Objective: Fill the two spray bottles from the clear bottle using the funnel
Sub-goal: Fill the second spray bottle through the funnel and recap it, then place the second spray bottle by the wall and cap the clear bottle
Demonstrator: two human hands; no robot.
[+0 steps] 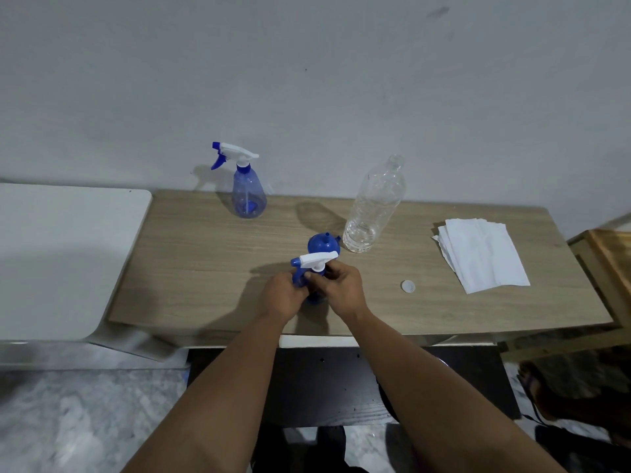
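A blue spray bottle with a white trigger head (pixel 316 261) stands near the table's front middle, mostly hidden by my hands. My left hand (pixel 283 295) wraps its body. My right hand (pixel 341 285) grips its neck just under the head. Right behind it lies the blue funnel (pixel 322 244), wide end down with its spout up. The clear bottle (pixel 374 206) stands uncapped behind the funnel to the right, with a little water at its bottom. A second blue spray bottle (pixel 246 186) stands with its head on at the back of the table, by the wall.
A white bottle cap (pixel 408 287) lies on the wooden table (pixel 191 268) right of my hands. A stack of white paper napkins (pixel 485 254) is further right. A white surface (pixel 61 254) adjoins on the left, a wooden crate (pixel 607 268) on the right.
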